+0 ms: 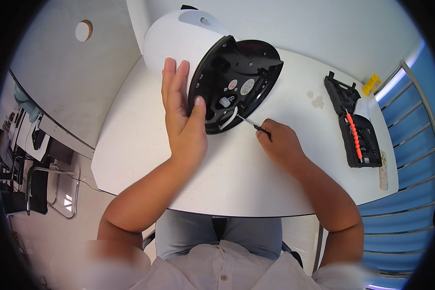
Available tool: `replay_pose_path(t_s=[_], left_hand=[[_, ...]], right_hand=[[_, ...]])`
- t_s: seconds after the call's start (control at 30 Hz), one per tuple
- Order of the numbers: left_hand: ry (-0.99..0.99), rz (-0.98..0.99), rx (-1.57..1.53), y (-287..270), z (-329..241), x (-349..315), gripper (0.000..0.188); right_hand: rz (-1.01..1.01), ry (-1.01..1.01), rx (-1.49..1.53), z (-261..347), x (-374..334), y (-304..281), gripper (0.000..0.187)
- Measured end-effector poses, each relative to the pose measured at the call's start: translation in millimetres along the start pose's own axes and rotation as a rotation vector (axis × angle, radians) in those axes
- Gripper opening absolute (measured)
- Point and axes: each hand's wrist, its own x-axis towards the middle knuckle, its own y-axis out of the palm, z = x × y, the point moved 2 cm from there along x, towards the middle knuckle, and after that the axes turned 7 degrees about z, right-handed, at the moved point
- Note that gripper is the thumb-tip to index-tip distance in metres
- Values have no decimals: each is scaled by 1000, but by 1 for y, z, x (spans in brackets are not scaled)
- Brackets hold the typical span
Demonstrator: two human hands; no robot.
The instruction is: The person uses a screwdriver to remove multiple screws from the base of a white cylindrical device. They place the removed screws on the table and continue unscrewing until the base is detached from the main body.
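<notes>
A rounded white appliance [166,36] lies tipped on the table, its black base [217,72] turned toward me. The base carries round labels, recesses and a curved white tube [230,120] near its lower edge. My left hand [186,121] braces the appliance, thumb on the black rim and fingers stretched along the white side. In my right hand [279,140] is a thin screwdriver [257,127] with a dark handle, its fingers closed round it. The metal shaft points up-left at the base's lower edge beside the tube. Where exactly the tip sits is too small to tell.
An open black tool case [357,140] with an orange flexible shaft [354,135] lies at the right. Near it are a yellow piece [371,84], small pale bits [317,101] and a pale strip [383,176]. Metal rails [411,125] run beyond the table; a chair [38,191] stands left.
</notes>
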Motion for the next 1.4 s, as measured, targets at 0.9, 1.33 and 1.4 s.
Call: replay_pose_path(t_s=[0.9,1.33,1.4], left_hand=[[-97,690,1190,-78,8,160,61],[184,563,1441,-106,-12,153,55],[234,656,1490,-104,-6,166,52]], right_hand=[[-196,-294,-123,-14,4,3,13],[-178,-259,-45,-12,5,-2,14],[-140,-209,-11,-8,2,-5,15]])
